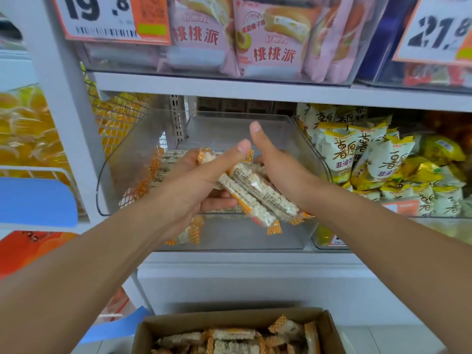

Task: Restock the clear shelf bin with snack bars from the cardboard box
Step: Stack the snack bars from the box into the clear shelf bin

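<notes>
Several bars (255, 194) sit bunched between both hands, held over the front lip of the bin (301, 139), slanting down and toward the person so their orange crimped ends hang past its front wall. The left hand (196, 182) cups the bundle from below and the side, thumb laid across the top to pin the wrappers, which looks meant to keep the slippery film from sliding apart. The right hand (278, 167) presses against the bundle's other side with its palm, thumb raised free; its fingers are hidden behind the bars, so how they curl cannot be told. Together the hands squeeze the bunch as one stack, probably to set it down in order rather than drop it loose.

Inside the bin, a few more bars lie along the left wall and near the front, leaving most of the floor bare, so the restock seems at an early stage. Below, the box (329, 330) stands open on the floor, just under the shelf, within easy reach and full of the same bars.

Beside the bin to the right, yellow-and-white snack bags (383, 159) fill the neighbouring bin; pink packs (268, 39) fill the shelf above.
</notes>
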